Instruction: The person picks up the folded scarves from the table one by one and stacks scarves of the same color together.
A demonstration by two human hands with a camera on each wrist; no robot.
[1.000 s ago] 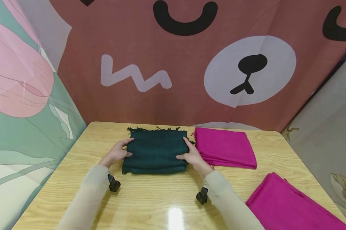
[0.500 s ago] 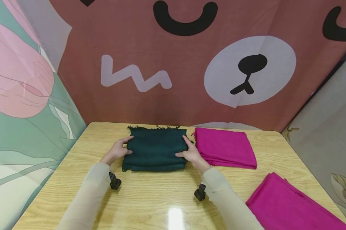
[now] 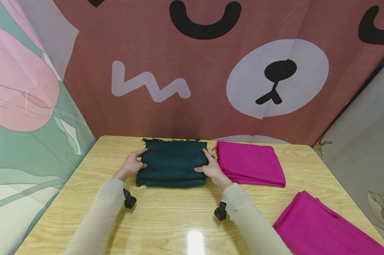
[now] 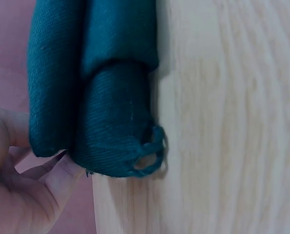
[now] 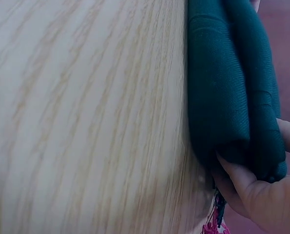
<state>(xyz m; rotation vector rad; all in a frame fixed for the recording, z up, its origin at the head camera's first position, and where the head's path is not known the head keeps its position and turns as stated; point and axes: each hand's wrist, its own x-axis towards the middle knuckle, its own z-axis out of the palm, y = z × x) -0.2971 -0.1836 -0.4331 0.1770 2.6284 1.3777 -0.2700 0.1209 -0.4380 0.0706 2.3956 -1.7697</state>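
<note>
Wood table [image 3: 179, 219]. Loose magenta cloth [image 3: 319, 226] at near right; folded magenta cloth [image 3: 249, 163] far right of centre. Folded dark green cloth [image 3: 172, 163] far centre, just beside it. Left hand [image 3: 131, 165] grips green cloth's left edge, right hand [image 3: 212, 169] grips its right edge.

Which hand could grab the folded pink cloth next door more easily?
Probably the right hand. It holds the green cloth on the side that faces the folded pink cloth, nearly touching it. The left hand grips the far side and would have to cross over.
</note>
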